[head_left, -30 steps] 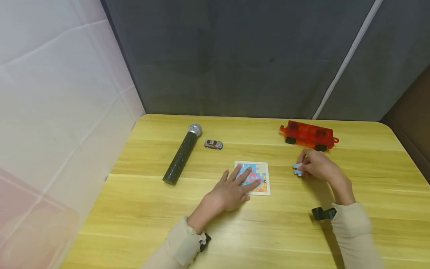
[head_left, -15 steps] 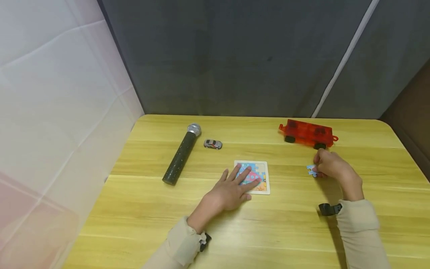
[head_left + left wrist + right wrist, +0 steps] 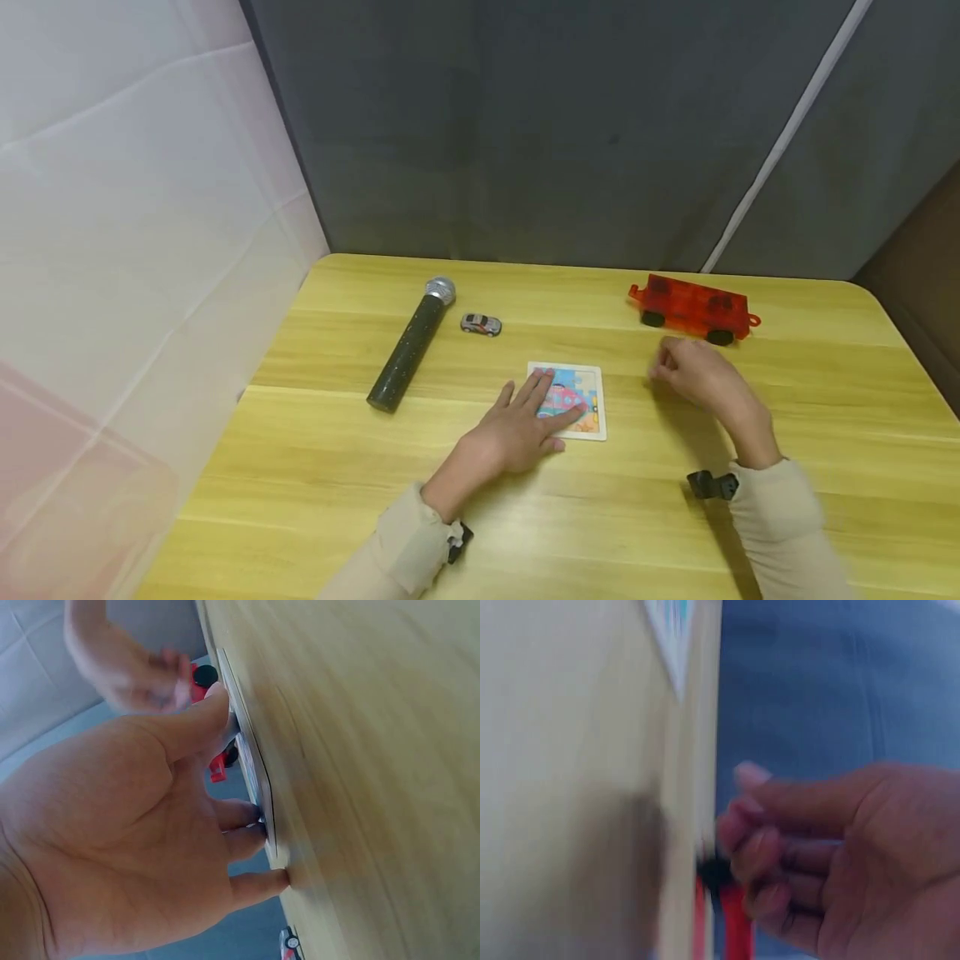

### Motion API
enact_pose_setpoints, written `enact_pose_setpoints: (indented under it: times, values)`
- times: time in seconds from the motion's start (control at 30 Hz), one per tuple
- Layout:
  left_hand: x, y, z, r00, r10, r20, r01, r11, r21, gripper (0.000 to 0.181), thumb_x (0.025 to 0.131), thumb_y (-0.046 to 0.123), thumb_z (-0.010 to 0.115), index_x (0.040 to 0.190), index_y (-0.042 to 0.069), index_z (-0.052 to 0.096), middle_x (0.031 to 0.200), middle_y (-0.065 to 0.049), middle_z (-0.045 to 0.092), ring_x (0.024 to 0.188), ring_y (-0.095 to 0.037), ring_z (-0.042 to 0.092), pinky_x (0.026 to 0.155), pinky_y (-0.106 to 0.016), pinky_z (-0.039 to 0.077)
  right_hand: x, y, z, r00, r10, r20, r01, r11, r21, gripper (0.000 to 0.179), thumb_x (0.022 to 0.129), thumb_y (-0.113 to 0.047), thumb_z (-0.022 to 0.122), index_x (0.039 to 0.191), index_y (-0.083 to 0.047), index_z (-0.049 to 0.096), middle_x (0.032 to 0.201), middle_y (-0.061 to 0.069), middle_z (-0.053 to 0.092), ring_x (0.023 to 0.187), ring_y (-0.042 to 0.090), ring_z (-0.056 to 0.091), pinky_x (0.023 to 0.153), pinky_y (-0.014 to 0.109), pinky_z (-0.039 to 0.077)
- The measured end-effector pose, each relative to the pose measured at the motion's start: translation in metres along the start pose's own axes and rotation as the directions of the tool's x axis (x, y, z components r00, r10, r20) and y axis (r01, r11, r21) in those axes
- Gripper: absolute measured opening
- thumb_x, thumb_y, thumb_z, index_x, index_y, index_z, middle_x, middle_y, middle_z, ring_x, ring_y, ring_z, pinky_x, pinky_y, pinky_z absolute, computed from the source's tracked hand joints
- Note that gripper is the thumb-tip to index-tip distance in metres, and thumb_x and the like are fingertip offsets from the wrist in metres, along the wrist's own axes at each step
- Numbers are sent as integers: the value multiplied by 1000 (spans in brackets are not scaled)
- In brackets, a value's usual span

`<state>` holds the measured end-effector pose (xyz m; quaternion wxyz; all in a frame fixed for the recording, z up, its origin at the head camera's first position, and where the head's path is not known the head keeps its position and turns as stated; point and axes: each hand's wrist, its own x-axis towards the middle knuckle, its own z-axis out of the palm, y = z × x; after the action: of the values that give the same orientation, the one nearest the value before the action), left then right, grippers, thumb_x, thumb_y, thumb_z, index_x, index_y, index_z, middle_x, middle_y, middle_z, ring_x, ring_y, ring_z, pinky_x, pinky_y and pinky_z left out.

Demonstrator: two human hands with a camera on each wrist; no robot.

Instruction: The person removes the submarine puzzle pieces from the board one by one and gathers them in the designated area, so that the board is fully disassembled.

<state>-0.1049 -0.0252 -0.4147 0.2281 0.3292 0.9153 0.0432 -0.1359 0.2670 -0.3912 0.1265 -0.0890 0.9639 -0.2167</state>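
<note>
My left hand lies flat with straight fingers over a small square jigsaw puzzle in a white frame. The picture is blue and pink, and a pale gap shows at its upper right. In the left wrist view, fingertips of the left hand touch the puzzle board and the table beside it. To the right, my right hand hovers over the table. The right wrist view is blurred; there the right hand has loosely curled fingers, with nothing visible between thumb and fingertips. No loose puzzle piece can be made out.
A red see-through toy wagon with black wheels stands just beyond the right hand. A small silver toy car and a black speckled microphone lie at the back left of the wooden table. A grey partition stands behind.
A light blue puzzle piece in my right fingers moved right, then dropped out of sight. That hand has since come back left. The left hand's index and middle fingers have drawn together.
</note>
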Motion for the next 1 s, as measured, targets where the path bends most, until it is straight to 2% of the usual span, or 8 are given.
enact_pose_setpoints:
  times: [0.1,0.17,0.23,0.33,0.47,0.6,0.73,1.0]
  values:
    - [0,1,1,1000,-13,2,13,1000,-9,60,117,45,47,174,45,27,185,-17,-1,173,-32,-1,139,-55,13,17,-32,22,991,-131,-5,131,991,32,11,106,-9,72,99,-1,73,91,10,74,78,20,60,71,37,54]
    - [0,2,2,1000,-20,5,20,1000,-3,60,117,46,47,173,46,27,185,-18,-2,173,-34,-2,139,-55,14,26,-47,34,985,-175,8,174,984,26,9,106,-7,72,101,0,75,97,11,76,84,21,64,78,40,58]
    - [1,3,2,1000,-25,9,25,1000,8,59,117,46,47,173,46,28,185,-18,-2,173,-34,-3,139,-54,15,32,-58,45,983,-182,2,182,983,12,8,105,-6,72,101,1,76,100,13,75,88,22,65,81,42,61]
    - [2,3,2,999,-33,18,33,999,33,59,117,48,45,173,48,26,185,-17,-3,173,-33,-4,139,-53,15,36,-68,55,989,-148,-30,148,989,7,8,104,-4,73,100,3,74,98,14,69,86,23,63,75,39,60]
    - [2,2,1,999,-41,20,40,998,57,60,117,48,44,173,50,23,185,-17,-4,173,-32,-4,139,-52,15,37,-74,62,989,-126,-73,127,992,10,9,103,-1,74,96,3,70,93,13,64,81,21,56,67,32,54]
    - [3,2,0,999,-44,26,42,998,55,59,117,48,43,173,49,23,185,-16,-4,173,-32,-4,140,-52,14,39,-74,65,984,-144,-106,147,989,20,12,102,3,74,91,2,67,89,12,63,80,22,53,67,31,51]
    - [4,2,0,999,-45,30,43,997,65,59,117,49,43,173,49,24,185,-16,-3,173,-32,-4,140,-52,14,43,-73,67,981,-156,-116,165,984,73,16,101,5,72,88,0,64,85,10,61,79,21,52,67,30,50]
    - [3,2,0,999,-44,25,43,997,61,59,117,49,44,173,49,25,185,-17,-2,173,-32,-3,140,-52,15,44,-71,68,967,-181,-178,207,968,140,12,100,9,71,105,2,63,89,13,67,76,21,61,68,32,54]
